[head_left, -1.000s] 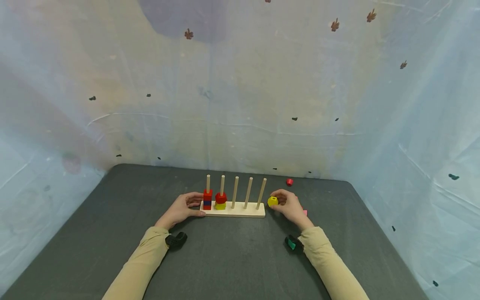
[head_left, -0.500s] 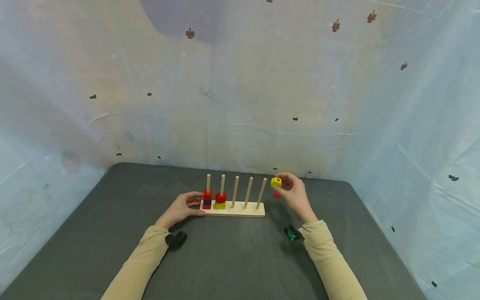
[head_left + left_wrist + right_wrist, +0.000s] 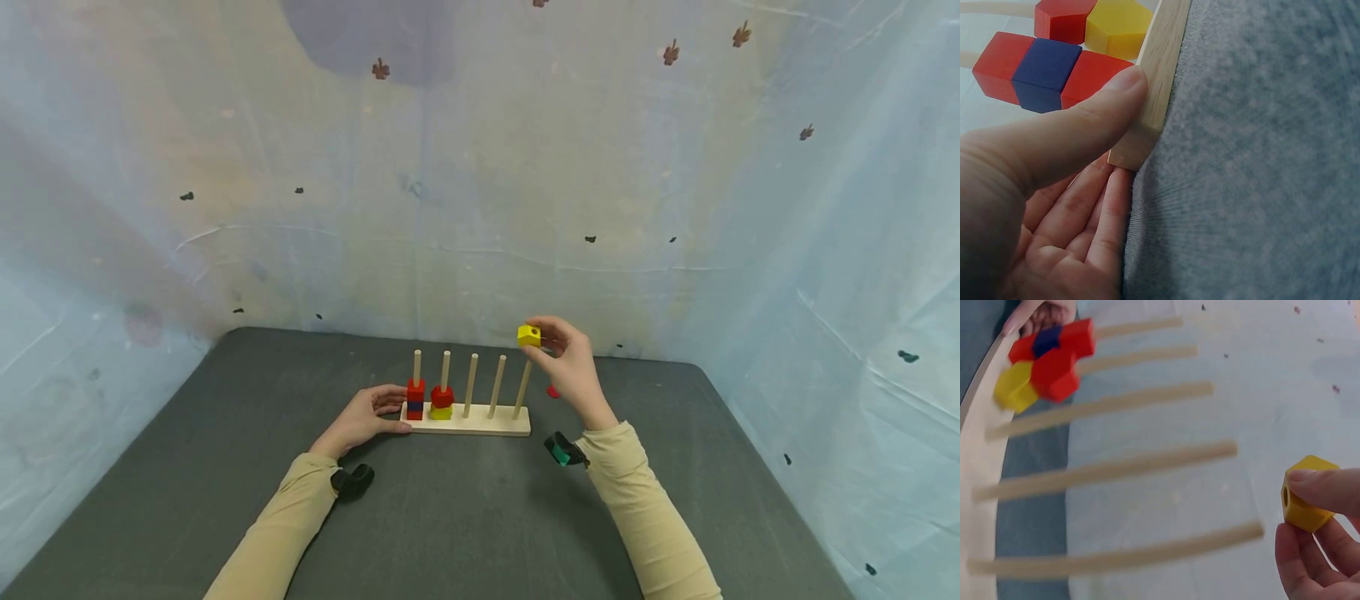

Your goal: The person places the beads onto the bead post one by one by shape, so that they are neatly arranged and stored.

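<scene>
My right hand (image 3: 576, 373) pinches a yellow faceted bead (image 3: 528, 336) with a hole through it, raised near the top of the rightmost peg (image 3: 522, 390). In the right wrist view the bead (image 3: 1302, 514) is apart from the peg tips, between thumb and fingers. My left hand (image 3: 362, 419) holds the left end of the wooden peg board (image 3: 487, 424), thumb (image 3: 1113, 103) along its edge and fingers beyond. Red and blue blocks (image 3: 1044, 74) are stacked on the leftmost peg. The second peg carries a red bead (image 3: 442, 397) above a yellow bead (image 3: 441, 412). Three other pegs are bare.
A small red piece (image 3: 552, 391) lies on the dark grey table (image 3: 450, 517), right of the board and partly behind my right hand. A pale printed sheet (image 3: 480, 208) hangs behind the table and along its sides.
My right hand has lifted the yellow bead from beside the board's right end, then brought it up and left to the rightmost peg's top. My left hand has stayed on the board.
</scene>
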`<state>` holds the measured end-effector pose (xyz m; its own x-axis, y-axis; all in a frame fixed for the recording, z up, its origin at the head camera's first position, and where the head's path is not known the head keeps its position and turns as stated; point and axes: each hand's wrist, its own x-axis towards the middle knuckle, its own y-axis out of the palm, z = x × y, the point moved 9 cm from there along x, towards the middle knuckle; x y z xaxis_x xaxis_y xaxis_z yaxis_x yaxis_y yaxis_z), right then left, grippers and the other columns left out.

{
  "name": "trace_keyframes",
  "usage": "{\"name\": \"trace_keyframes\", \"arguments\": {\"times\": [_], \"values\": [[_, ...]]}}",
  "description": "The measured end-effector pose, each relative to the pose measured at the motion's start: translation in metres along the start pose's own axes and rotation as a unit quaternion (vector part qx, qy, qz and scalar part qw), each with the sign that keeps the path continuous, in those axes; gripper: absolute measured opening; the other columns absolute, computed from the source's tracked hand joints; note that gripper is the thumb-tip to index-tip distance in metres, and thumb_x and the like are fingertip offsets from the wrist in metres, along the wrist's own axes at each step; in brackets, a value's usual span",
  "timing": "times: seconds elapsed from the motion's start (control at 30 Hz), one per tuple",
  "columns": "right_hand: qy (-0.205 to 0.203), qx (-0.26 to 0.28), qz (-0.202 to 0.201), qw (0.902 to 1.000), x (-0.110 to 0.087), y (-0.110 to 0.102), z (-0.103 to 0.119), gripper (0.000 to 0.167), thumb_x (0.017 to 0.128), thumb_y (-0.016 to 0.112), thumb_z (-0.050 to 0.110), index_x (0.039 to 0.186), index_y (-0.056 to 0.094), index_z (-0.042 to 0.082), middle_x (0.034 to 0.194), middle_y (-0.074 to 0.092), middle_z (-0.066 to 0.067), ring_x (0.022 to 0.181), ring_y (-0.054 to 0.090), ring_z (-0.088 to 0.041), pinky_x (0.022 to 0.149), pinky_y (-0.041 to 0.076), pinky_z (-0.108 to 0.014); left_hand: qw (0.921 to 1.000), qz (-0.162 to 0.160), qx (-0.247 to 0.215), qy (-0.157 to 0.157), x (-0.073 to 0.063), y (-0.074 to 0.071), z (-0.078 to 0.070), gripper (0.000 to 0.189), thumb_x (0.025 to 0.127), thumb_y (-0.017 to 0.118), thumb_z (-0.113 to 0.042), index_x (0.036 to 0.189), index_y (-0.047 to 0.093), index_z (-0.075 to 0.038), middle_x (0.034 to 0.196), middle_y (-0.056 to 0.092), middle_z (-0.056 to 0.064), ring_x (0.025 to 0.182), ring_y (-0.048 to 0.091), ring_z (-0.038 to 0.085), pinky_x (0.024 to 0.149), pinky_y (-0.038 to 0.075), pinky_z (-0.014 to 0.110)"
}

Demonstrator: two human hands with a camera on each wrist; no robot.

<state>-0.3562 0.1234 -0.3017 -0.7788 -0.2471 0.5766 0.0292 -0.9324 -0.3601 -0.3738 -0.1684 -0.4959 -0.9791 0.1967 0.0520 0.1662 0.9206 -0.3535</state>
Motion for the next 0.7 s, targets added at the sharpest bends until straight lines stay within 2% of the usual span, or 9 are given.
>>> {"name": "trace_keyframes", "arguments": {"times": [0.13, 0.27, 0.7], "values": [[-0.022, 0.027, 0.014, 0.9993, 0.003, 0.012, 0.030, 0.037, 0.083, 0.067, -0.012, 0.119, 0.058, -0.009, 0.118, 0.058, -0.024, 0.105, 0.058, -0.036, 0.091, 0.052, -0.039, 1.0000, 0.003, -0.004, 0.000, -0.001, 0.000, 0.001, 0.068, 0.069, 0.086, -0.014, 0.129, 0.056, -0.003, 0.130, 0.056, 0.015, 0.118, 0.054, 0.031, 0.099, 0.046, 0.043], [-0.031, 0.038, 0.031, 0.9983, 0.007, 0.026, 0.043, 0.037, 0.083, 0.067, -0.012, 0.119, 0.058, -0.009, 0.117, 0.058, -0.024, 0.105, 0.059, -0.036, 0.092, 0.052, -0.041, 1.0000, 0.005, -0.005, 0.002, -0.001, -0.001, 0.000, 0.067, 0.070, 0.086, -0.015, 0.129, 0.056, -0.003, 0.130, 0.056, 0.015, 0.118, 0.053, 0.031, 0.100, 0.046, 0.043], [-0.029, 0.051, 0.077, 0.9953, 0.008, 0.072, 0.052, 0.034, 0.085, 0.067, -0.009, 0.118, 0.061, -0.007, 0.117, 0.060, -0.022, 0.104, 0.059, -0.033, 0.091, 0.052, -0.042, 1.0000, 0.005, -0.006, 0.001, 0.000, 0.000, 0.002, 0.066, 0.071, 0.085, -0.014, 0.129, 0.056, -0.004, 0.130, 0.055, 0.014, 0.118, 0.053, 0.031, 0.100, 0.045, 0.043]]}}
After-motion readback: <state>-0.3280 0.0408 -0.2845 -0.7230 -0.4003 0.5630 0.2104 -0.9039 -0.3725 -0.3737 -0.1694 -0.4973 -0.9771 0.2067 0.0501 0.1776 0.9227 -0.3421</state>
